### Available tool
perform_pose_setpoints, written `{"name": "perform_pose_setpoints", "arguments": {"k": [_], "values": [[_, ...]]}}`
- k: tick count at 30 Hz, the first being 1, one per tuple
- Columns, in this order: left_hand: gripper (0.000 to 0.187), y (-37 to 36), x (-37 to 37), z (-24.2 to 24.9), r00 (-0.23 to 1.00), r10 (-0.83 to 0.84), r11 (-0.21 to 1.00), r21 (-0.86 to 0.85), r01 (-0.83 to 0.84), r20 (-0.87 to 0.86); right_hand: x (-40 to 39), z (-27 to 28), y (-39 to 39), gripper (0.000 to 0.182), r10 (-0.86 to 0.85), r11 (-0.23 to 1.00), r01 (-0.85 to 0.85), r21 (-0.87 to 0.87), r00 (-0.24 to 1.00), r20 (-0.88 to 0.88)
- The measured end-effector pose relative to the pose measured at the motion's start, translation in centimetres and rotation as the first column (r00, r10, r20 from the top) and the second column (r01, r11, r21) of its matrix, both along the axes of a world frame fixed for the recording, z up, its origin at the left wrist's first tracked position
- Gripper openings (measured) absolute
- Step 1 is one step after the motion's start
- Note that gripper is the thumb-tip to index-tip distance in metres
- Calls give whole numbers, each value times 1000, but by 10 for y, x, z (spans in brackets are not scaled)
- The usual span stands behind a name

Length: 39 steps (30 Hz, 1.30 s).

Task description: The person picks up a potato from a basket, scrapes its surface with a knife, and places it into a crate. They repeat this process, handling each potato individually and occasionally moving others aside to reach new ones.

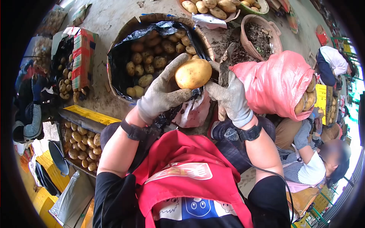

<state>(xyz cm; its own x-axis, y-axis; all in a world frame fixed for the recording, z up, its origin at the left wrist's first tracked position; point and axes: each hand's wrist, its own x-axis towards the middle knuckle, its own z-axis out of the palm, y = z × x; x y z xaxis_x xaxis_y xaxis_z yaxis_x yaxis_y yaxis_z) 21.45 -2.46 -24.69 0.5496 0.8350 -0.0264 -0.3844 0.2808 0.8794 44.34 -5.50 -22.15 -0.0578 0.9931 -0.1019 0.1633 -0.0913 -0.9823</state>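
A large yellow potato [193, 74] is held up in front of the round basket. My left hand [161, 89], in a dusty grey glove, grips its left side between thumb and fingers. My right hand [230, 95], gloved too, is at the potato's right edge, its fingers partly hidden behind it; whether it grips the potato is unclear. The basket [210, 46] is lined with black plastic [123, 43] and holds many smaller potatoes [159, 62]. Beside my right hand stands a pink sack [272, 83] with potatoes showing at its open end.
Crates of potatoes [81, 146] stand at left, near a red-taped box [83, 57]. A pink tub of dirt [275, 36] and a bowl of potatoes [211, 7] lie ahead. A co-worker [315, 167] sits close at right; other people are at both sides.
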Motion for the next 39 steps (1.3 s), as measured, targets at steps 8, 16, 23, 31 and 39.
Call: {"name": "perform_pose_setpoints", "arguments": {"k": [8, 16, 23, 31, 39], "values": [[97, 10, 3, -23, 999, 20, 998, -52, -22, -30, -5, 21, 12, 47, -58, 950, 0, -311, 982, -177], [101, 17, 8, -28, 999, -48, 998, -53, 46, -23, 4, -5, 14, 46, -3, 1000, 1, -19, 992, -122], [99, 8, 9, -8, 994, -94, 982, -168, 84, -55, 15, 10, 4, 28, -48, 981, 31, -193, 995, -84], [91, 0, 13, -2, 966, 158, 987, 25, -157, -207, 11, 3, -14, 20, -45, 992, 71, -105, 971, 235], [79, -7, 7, -15, 789, 357, 920, 335, -205, -501, 2, 15, -27, 27, 200, 932, -352, 87, 699, 687]]}}
